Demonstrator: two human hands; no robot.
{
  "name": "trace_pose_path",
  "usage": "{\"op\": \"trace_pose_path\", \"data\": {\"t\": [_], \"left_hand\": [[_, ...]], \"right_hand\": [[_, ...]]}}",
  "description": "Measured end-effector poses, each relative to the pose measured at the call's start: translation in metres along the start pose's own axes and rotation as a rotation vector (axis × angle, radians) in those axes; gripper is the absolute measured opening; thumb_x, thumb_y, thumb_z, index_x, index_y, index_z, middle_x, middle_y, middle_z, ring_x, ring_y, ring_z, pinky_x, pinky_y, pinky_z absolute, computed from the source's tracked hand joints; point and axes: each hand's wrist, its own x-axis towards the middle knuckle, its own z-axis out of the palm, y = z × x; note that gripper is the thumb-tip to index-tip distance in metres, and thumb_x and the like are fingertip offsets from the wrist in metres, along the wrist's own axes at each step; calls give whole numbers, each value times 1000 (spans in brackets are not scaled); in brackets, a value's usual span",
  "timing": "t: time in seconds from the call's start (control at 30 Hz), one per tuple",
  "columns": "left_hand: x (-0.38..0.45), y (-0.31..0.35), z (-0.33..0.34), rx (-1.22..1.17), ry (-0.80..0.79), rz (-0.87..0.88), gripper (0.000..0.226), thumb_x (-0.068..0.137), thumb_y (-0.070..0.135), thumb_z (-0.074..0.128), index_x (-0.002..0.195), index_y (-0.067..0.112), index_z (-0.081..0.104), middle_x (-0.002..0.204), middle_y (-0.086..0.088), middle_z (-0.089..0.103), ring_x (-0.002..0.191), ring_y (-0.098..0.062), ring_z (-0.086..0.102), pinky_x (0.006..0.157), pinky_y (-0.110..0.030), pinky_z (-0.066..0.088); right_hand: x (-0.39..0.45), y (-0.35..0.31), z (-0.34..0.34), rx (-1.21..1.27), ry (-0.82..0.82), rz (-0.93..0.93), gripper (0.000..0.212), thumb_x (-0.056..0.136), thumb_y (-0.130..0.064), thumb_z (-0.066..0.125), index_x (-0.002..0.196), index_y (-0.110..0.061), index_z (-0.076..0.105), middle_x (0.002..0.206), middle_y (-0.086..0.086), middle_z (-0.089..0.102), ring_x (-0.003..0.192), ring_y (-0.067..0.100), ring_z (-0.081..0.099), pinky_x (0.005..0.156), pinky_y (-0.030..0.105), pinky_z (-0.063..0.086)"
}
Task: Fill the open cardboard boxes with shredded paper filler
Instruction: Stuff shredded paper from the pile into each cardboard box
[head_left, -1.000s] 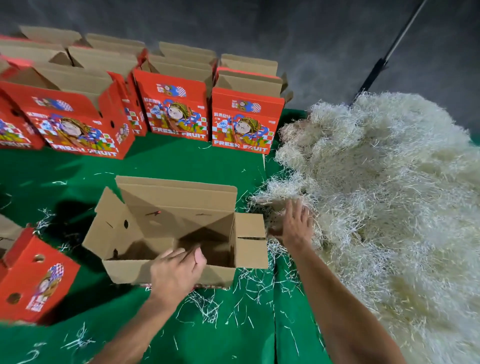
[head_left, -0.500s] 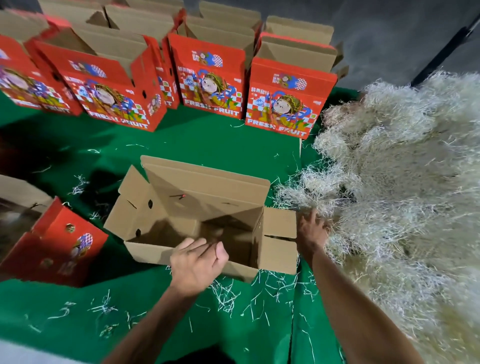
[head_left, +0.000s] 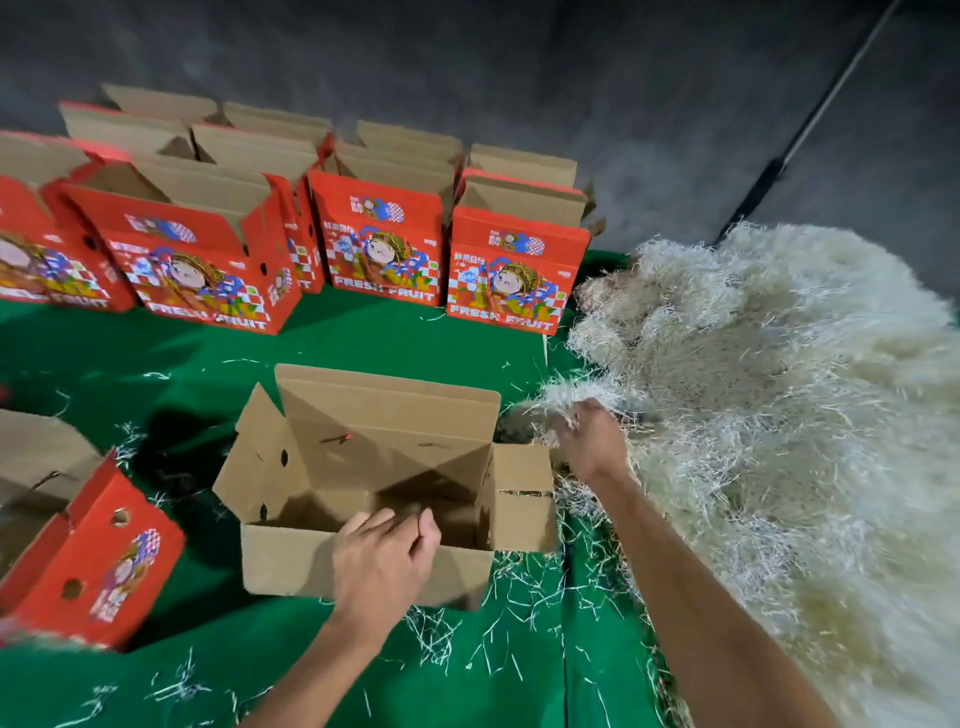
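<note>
1 hand (head_left: 592, 441) grips wispy shredded paper (head_left: 779, 415) beside corrugated box (head_left: 363, 566).

The open box (head_left: 363, 457) mouth gapes unobstructed, though its raised right flap (head_left: 522, 496) borders the shredded paper (head_left: 769, 415).

Red cartoon-printed boxes (head_left: 382, 249), green cloth (head_left: 363, 343), off-white shreds (head_left: 779, 415).
</note>
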Motion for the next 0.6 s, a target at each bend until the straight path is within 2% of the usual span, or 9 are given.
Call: {"op": "trace_pose_path", "data": {"t": [0.07,0.13,0.2,0.27,0.3,0.4,0.47,0.53,0.6], "left_hand": [[3,6,-5,-70,-117,-123,41,100,40,44,66,27,62,52,13,56,45,-2,45,55,-28,43],[12,12,-10,-319,-167,-328,29,100,46,45,79,32,59,60,16,60,53,4,53,55,-26,50],[32,20,-18,-639,-198,-502,15,97,47,50,94,37,60,74,15,68,65,-1,64,60,-30,56],[61,32,-29,-857,-190,-545,8,96,45,55,103,42,58,86,14,71,72,-4,69,64,-31,58],[79,38,-33,-1018,-206,-592,8,96,43,58,104,43,58,94,11,73,78,-7,71,67,-34,60],[137,51,-45,-1515,-395,-949,35,90,52,64,114,27,61,110,-7,72,95,-23,72,84,-53,59],[166,54,-51,-1723,-543,-1196,61,82,67,64,109,11,62,100,-12,70,91,-30,68,90,-63,52],[186,56,-59,-1796,-602,-1301,76,76,75,64,109,7,59,101,-16,65,91,-35,68,81,-67,54],[199,57,-65,-1887,-586,-1320,87,69,78,67,119,9,55,114,-21,60,91,-46,67,76,-69,53]], "right_hand": [[9,-26,-31,162,85,-46,52,94,-44,64,130,-6,56,110,12,71,78,14,67,79,36,61],[16,-50,-63,323,161,-75,63,92,-41,68,139,-2,50,128,15,64,92,17,65,80,27,57],[18,-75,-90,436,222,-106,64,90,-47,69,133,-3,56,122,12,66,95,15,60,78,20,48],[17,-99,-110,568,248,-140,56,86,-57,68,119,-12,64,97,-1,63,82,11,56,74,22,43],[16,-111,-116,620,258,-145,60,86,-57,68,124,-10,63,94,-3,60,78,9,54,72,23,41],[14,-146,-124,848,252,-106,71,88,-44,73,143,-8,49,109,2,64,89,11,59,71,23,46],[11,-168,-124,1014,200,-84,70,88,-38,75,146,-11,47,115,5,63,99,13,58,78,23,46],[7,-187,-124,1107,150,-93,56,90,-32,72,140,-14,54,103,1,64,88,10,55,71,18,45],[4,-200,-128,1182,85,-124,39,93,-24,69,130,-19,58,89,-14,72,74,-1,63,61,11,46]]}}
